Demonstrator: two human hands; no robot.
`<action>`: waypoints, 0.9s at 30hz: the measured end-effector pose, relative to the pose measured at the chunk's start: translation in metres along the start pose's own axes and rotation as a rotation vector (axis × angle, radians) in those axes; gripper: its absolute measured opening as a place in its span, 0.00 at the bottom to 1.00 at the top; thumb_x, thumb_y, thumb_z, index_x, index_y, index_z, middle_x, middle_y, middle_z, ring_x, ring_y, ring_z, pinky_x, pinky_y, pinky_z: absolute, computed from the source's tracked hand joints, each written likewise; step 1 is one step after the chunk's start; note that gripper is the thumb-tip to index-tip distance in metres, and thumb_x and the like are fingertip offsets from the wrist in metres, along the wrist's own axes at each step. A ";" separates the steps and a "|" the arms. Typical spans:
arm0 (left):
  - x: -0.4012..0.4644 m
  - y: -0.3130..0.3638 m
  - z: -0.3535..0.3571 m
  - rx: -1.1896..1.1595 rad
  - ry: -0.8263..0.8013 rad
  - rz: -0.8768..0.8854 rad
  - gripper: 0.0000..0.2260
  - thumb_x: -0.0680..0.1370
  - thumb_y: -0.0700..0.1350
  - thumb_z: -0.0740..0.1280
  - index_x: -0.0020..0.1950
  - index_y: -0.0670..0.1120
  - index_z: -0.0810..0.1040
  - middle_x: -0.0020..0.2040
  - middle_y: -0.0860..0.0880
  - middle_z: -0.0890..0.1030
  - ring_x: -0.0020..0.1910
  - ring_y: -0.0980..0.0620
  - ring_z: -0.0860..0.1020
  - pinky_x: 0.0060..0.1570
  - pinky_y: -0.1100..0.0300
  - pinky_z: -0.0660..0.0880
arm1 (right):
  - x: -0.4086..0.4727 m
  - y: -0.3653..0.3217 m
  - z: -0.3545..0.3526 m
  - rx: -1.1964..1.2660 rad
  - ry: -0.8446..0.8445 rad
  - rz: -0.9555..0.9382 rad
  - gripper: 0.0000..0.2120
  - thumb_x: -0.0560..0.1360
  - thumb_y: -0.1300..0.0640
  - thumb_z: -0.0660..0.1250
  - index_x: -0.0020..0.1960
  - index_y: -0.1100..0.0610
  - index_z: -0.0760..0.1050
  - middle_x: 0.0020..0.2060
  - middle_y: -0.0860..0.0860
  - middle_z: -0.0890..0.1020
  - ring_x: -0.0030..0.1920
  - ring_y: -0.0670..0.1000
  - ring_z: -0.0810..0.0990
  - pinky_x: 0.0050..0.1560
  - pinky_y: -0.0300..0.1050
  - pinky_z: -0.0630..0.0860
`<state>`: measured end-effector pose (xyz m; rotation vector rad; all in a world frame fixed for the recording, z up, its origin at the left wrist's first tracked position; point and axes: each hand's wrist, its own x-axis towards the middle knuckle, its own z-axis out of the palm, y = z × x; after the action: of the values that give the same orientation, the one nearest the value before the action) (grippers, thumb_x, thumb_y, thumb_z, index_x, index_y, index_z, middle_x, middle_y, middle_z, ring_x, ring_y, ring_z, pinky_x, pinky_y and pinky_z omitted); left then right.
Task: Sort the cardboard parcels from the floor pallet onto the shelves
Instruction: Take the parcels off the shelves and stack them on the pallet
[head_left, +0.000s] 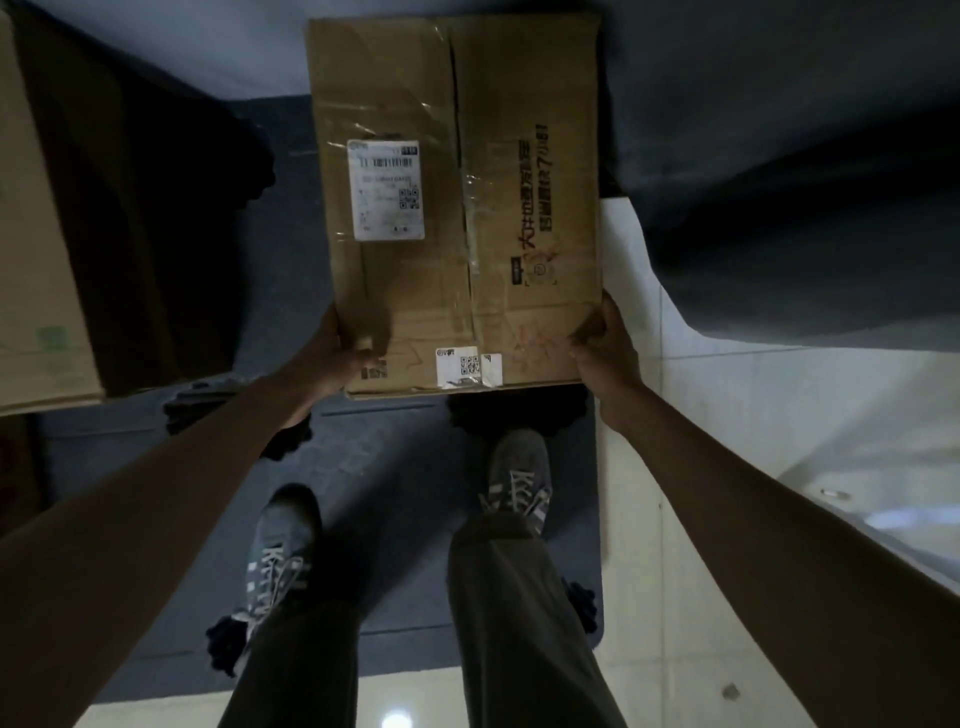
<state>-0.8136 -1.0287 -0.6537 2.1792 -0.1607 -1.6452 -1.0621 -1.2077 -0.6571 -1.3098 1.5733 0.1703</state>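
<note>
A large flat cardboard parcel (457, 202) with a white shipping label, clear tape and black printed characters is held out in front of me, above the floor. My left hand (343, 353) grips its near left corner, thumb on the top face. My right hand (605, 345) grips the near right corner with fingers curled over the edge. Both arms reach forward from the bottom of the view. The parcel's underside is hidden.
A second cardboard box (41, 249) stands at the left edge. A dark blue pallet (363, 457) lies on the floor under my two feet. Pale floor tiles (727, 426) spread to the right. A dark grey surface (779, 130) runs behind the parcel.
</note>
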 end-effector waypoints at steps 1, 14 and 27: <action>0.001 -0.002 0.000 0.008 0.005 0.003 0.41 0.78 0.41 0.71 0.81 0.60 0.50 0.76 0.52 0.67 0.69 0.48 0.72 0.63 0.47 0.74 | -0.004 -0.001 0.002 -0.003 0.018 0.019 0.31 0.81 0.55 0.63 0.80 0.45 0.56 0.69 0.53 0.74 0.68 0.57 0.73 0.65 0.52 0.74; -0.151 0.041 -0.048 0.379 -0.053 0.170 0.31 0.80 0.47 0.70 0.80 0.51 0.60 0.79 0.47 0.65 0.75 0.45 0.67 0.70 0.54 0.66 | -0.205 -0.062 0.001 0.170 0.009 0.246 0.28 0.79 0.61 0.66 0.77 0.52 0.64 0.69 0.55 0.75 0.60 0.56 0.78 0.55 0.49 0.78; -0.412 0.048 -0.199 0.557 -0.119 0.277 0.19 0.81 0.47 0.68 0.72 0.48 0.74 0.66 0.46 0.79 0.64 0.47 0.78 0.62 0.58 0.71 | -0.453 -0.171 -0.024 0.428 -0.021 0.247 0.18 0.79 0.64 0.67 0.64 0.48 0.71 0.44 0.53 0.82 0.43 0.52 0.83 0.44 0.51 0.83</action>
<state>-0.7425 -0.8886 -0.2218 2.2913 -1.0144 -1.7069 -1.0004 -1.0004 -0.2235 -0.7802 1.6402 -0.0021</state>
